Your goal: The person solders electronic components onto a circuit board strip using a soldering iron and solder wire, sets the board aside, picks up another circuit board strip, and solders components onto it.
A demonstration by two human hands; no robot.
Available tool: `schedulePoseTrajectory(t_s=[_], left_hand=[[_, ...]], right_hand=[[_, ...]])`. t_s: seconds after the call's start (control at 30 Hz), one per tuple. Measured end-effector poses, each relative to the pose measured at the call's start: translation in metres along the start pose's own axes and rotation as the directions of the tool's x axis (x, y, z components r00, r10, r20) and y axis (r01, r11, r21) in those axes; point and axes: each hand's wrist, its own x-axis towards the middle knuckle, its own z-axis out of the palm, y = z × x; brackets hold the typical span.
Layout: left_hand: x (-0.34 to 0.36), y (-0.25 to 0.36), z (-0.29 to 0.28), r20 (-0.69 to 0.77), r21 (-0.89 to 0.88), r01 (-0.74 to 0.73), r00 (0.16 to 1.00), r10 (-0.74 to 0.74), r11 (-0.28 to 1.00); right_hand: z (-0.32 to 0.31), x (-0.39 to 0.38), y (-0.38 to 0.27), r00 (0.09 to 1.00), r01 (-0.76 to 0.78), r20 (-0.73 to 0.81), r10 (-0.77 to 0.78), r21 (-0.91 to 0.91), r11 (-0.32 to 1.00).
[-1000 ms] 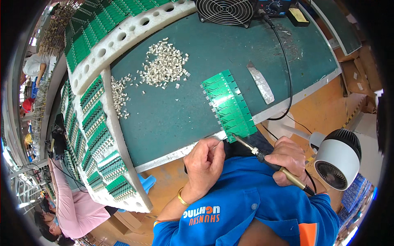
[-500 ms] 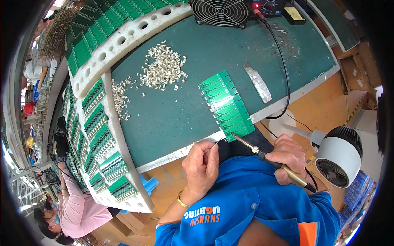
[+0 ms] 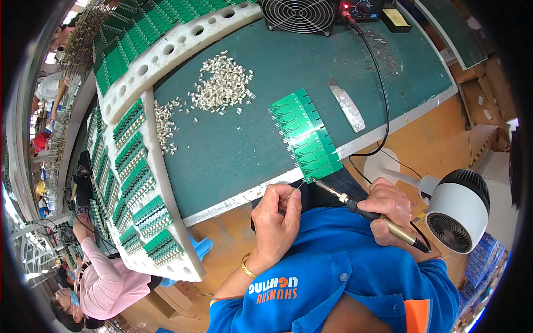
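Note:
A panel of joined green circuit boards (image 3: 306, 133) lies on the worktable, its near end reaching over the front edge. Small metal connectors with pins stick out along its left side. In my right hand (image 3: 386, 205) is a soldering iron (image 3: 398, 233), its tip at the panel's near corner. My left hand (image 3: 277, 216) is closed, pinching a thin strand of solder wire (image 3: 300, 186) between thumb and forefinger. The wire's end is close to the iron's tip; whether they touch is too small to tell.
Loose connectors (image 3: 222, 83) lie heaped on the green worktable (image 3: 222, 150). White foam racks (image 3: 186, 244) with several boards stand at left. Right of the panel is a metal strip (image 3: 347, 105). A fan (image 3: 297, 14) and soldering station (image 3: 361, 8) stand behind; a co-worker (image 3: 111, 266) sits far left.
My left hand has moved slightly up and to the right, bringing the solder wire nearer the panel's corner. The iron's tip has shifted only a little. The co-worker's arm and head have moved.

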Motion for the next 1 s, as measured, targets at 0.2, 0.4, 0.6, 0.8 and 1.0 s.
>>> schedulePoseTrajectory(t_s=[0.2,0.4,0.6,0.8,1.0], left_hand=[[-0.001,0.001,0.0,0.122,-0.221,0.208,0.975,-0.185,0.953],[-0.002,0.004,0.004,0.166,-0.46,0.323,0.946,-0.277,0.827],[-0.001,0.002,0.009,0.164,-0.532,0.359,0.932,-0.323,0.767],[0.001,-0.002,0.009,0.188,-0.565,0.39,0.919,-0.347,0.727],[0.001,-0.002,0.009,0.199,-0.59,0.397,0.916,-0.35,0.703]], right_hand=[[0.001,0.0,0.001,1.0,-0.008,-0.019,0.008,0.021,1.0],[0.001,0.001,0.001,0.999,-0.003,-0.034,0.004,0.033,0.999],[0.0,0.002,0.005,1.0,0.003,-0.025,-0.002,0.039,0.999],[-0.002,0.003,0.008,1.0,-0.004,-0.008,0.005,0.042,0.999],[0.0,0.003,0.01,1.0,0.003,-0.003,-0.003,0.043,0.999]])
